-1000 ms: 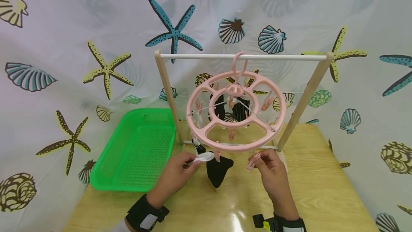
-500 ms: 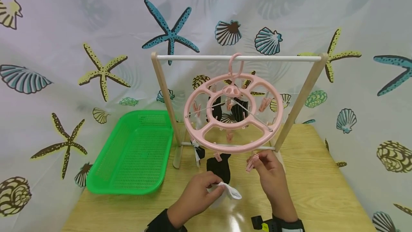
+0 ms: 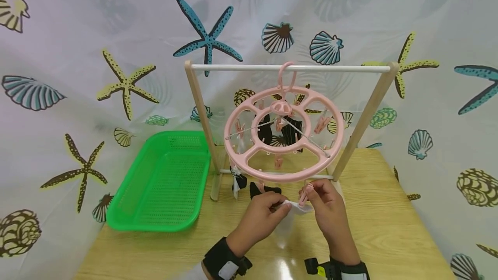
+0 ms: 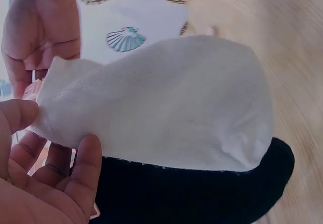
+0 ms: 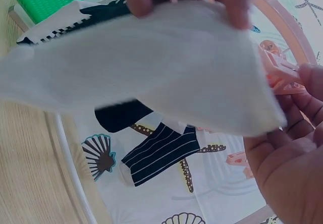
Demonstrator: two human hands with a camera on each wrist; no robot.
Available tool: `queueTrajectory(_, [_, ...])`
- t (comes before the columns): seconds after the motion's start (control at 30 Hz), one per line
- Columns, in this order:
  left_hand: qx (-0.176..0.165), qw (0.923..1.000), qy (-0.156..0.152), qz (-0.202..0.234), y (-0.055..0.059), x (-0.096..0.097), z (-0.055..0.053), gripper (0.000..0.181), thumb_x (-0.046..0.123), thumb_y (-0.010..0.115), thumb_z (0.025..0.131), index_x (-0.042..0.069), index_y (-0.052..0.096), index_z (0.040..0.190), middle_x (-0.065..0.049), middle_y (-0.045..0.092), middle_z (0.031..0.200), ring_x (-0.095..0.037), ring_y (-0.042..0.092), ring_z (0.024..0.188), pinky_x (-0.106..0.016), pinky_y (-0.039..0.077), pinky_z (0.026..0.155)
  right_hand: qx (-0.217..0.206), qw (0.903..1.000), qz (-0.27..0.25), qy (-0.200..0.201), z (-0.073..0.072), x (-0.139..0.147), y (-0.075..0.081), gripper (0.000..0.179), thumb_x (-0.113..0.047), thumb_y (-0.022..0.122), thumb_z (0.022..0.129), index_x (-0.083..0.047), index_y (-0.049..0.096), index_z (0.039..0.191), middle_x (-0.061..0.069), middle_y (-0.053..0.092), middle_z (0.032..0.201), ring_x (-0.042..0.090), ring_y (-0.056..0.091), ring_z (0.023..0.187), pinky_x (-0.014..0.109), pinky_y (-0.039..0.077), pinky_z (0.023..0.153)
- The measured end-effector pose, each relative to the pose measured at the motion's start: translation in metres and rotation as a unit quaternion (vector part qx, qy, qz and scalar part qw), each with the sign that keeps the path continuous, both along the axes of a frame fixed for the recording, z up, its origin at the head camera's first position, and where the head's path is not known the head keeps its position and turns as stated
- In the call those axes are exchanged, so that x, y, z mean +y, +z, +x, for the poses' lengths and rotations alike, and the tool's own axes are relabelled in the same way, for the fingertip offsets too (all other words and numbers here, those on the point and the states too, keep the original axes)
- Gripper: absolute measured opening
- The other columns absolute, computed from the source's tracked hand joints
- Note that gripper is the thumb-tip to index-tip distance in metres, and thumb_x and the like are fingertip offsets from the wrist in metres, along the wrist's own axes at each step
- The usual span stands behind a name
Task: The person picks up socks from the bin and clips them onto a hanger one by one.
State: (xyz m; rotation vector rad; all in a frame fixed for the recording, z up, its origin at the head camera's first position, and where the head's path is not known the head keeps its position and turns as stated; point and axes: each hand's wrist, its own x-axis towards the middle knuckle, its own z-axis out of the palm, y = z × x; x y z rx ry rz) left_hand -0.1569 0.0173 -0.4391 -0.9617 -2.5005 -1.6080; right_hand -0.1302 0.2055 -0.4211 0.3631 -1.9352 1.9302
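My left hand (image 3: 258,219) pinches a white sock (image 4: 166,103) by its cuff, and the sock hangs down from the fingers. My right hand (image 3: 330,206) holds a pink clothespin (image 3: 305,196) beneath the front right of the pink round hanger (image 3: 285,178). In the head view the sock's cuff lies right at the clothespin's tip; whether the pin grips it is unclear. A black sock (image 4: 192,193) hangs close beside the white one. The right wrist view shows a black sock with white stripes (image 5: 161,153) hanging farther back.
The hanger hooks over the white bar (image 3: 342,68) of a wooden stand (image 3: 367,118). More clothespins, such as a pink one (image 3: 322,124), dangle from the ring. A black-and-white sock (image 3: 238,180) hangs at its left. A green basket (image 3: 155,228) stands left on the wooden table (image 3: 389,228).
My left hand has moved right with the white sock, bringing its cuff from the hanger's left front to the clothespin. My right hand stays about where it was, still holding the pin.
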Motion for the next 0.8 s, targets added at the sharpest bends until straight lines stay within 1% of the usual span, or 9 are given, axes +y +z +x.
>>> queueTrajectory(0.07, [-0.02, 0.9996, 0.005, 0.021, 0.001, 0.005, 0.001, 0.015, 0.028, 0.064, 0.099, 0.017, 0.074, 0.1, 0.009, 0.06, 0.083, -0.004, 0.051, 0.066, -0.022, 0.043, 0.062, 0.0, 1.0, 0.001, 0.001, 0.001, 0.0, 0.0, 0.006, 0.006, 0.05, 0.1, 0.012, 0.052, 0.099, 0.017, 0.062, 0.081, 0.023, 0.063, 0.081, 0.026, 0.051, 0.073])
queueTrajectory(0.13, [-0.032, 0.9986, 0.016, 0.039, 0.002, 0.009, 0.001, 0.016, 0.028, 0.064, 0.099, 0.016, 0.075, 0.099, 0.009, 0.062, 0.082, -0.004, 0.052, 0.066, -0.022, 0.045, 0.061, -0.004, 1.0, 0.003, -0.004, 0.001, 0.001, 0.001, 0.007, 0.006, 0.05, 0.101, 0.011, 0.053, 0.099, 0.015, 0.063, 0.082, 0.022, 0.063, 0.08, 0.026, 0.051, 0.073])
queueTrajectory(0.3, [-0.036, 0.9956, 0.049, 0.072, 0.005, 0.016, -0.004, 0.016, 0.026, 0.068, 0.096, 0.014, 0.077, 0.091, 0.007, 0.064, 0.077, -0.005, 0.053, 0.064, -0.023, 0.045, 0.06, -0.006, 0.9999, 0.007, -0.008, 0.002, 0.0, 0.001, 0.008, 0.004, 0.05, 0.101, 0.011, 0.054, 0.1, 0.015, 0.063, 0.083, 0.018, 0.063, 0.079, 0.026, 0.051, 0.072])
queueTrajectory(0.37, [-0.045, 0.9941, 0.051, 0.084, 0.005, 0.017, -0.005, 0.015, 0.026, 0.07, 0.095, 0.015, 0.078, 0.089, 0.006, 0.065, 0.077, -0.006, 0.053, 0.064, -0.023, 0.044, 0.06, -0.003, 1.0, 0.009, -0.003, 0.001, 0.0, 0.0, 0.008, 0.005, 0.049, 0.101, 0.011, 0.053, 0.101, 0.015, 0.063, 0.083, 0.017, 0.062, 0.079, 0.026, 0.05, 0.07])
queueTrajectory(0.5, [-0.078, 0.9902, 0.042, 0.108, 0.007, 0.018, -0.003, 0.016, 0.026, 0.07, 0.095, 0.014, 0.079, 0.09, 0.004, 0.069, 0.084, -0.007, 0.061, 0.074, -0.024, 0.051, 0.066, -0.005, 0.9999, 0.015, -0.005, 0.001, 0.0, -0.001, 0.007, 0.005, 0.049, 0.101, 0.01, 0.054, 0.101, 0.013, 0.063, 0.085, 0.016, 0.062, 0.079, 0.026, 0.05, 0.068])
queueTrajectory(0.6, [-0.1, 0.9871, 0.04, 0.118, 0.007, 0.017, -0.001, 0.016, 0.025, 0.069, 0.095, 0.011, 0.078, 0.094, 0.001, 0.071, 0.091, -0.01, 0.065, 0.086, -0.027, 0.054, 0.075, -0.016, 0.9996, 0.021, -0.01, 0.001, 0.0, -0.002, 0.007, 0.005, 0.051, 0.1, 0.01, 0.054, 0.104, 0.012, 0.063, 0.089, 0.015, 0.062, 0.081, 0.026, 0.05, 0.069])
queueTrajectory(0.67, [-0.113, 0.9852, 0.04, 0.122, 0.008, 0.016, 0.001, 0.016, 0.022, 0.068, 0.096, 0.01, 0.077, 0.097, -0.001, 0.071, 0.092, -0.013, 0.066, 0.087, -0.027, 0.054, 0.075, -0.025, 0.9993, 0.026, -0.008, 0.001, 0.0, -0.002, 0.009, 0.004, 0.051, 0.1, 0.01, 0.054, 0.107, 0.012, 0.061, 0.092, 0.014, 0.061, 0.083, 0.026, 0.051, 0.07])
queueTrajectory(0.77, [-0.13, 0.9837, 0.044, 0.116, 0.02, 0.014, 0.007, 0.014, 0.015, 0.066, 0.097, 0.005, 0.074, 0.102, -0.005, 0.071, 0.093, -0.016, 0.065, 0.086, -0.026, 0.053, 0.073, -0.035, 0.9989, 0.031, -0.003, 0.001, 0.0, -0.002, 0.012, 0.003, 0.052, 0.101, 0.01, 0.052, 0.111, 0.012, 0.059, 0.095, 0.014, 0.06, 0.083, 0.026, 0.052, 0.071])
queueTrajectory(0.8, [-0.134, 0.9836, 0.045, 0.112, 0.021, 0.014, 0.008, 0.014, 0.014, 0.066, 0.097, 0.004, 0.073, 0.104, -0.006, 0.071, 0.093, -0.017, 0.065, 0.087, -0.026, 0.052, 0.072, -0.034, 0.999, 0.03, -0.001, 0.001, 0.0, -0.001, 0.013, 0.003, 0.052, 0.101, 0.01, 0.052, 0.112, 0.013, 0.058, 0.096, 0.014, 0.06, 0.083, 0.025, 0.052, 0.071])
